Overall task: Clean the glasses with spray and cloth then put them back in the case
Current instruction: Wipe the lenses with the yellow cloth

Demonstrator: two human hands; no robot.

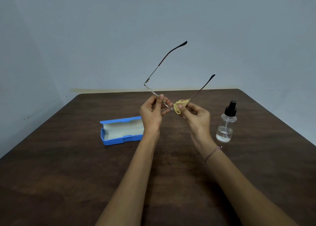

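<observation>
Left hand (151, 113) pinches one glasses (147, 80); right hand (198, 116) pinches one cloth (177, 106); one case (112, 141); one bottle (225, 128).

Thin metal glasses (153, 72), soft yellow cloth (177, 106), smooth blue plastic case (112, 141) at nine o'clock, glossy clear bottle (225, 128) at three o'clock, matt wood-grain table (68, 174).

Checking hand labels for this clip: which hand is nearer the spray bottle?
Right. The right hand, pinching the cloth on the glasses, sits just left of the bottle in the picture; the left hand, holding the glasses, is farther off, by the case.
</observation>
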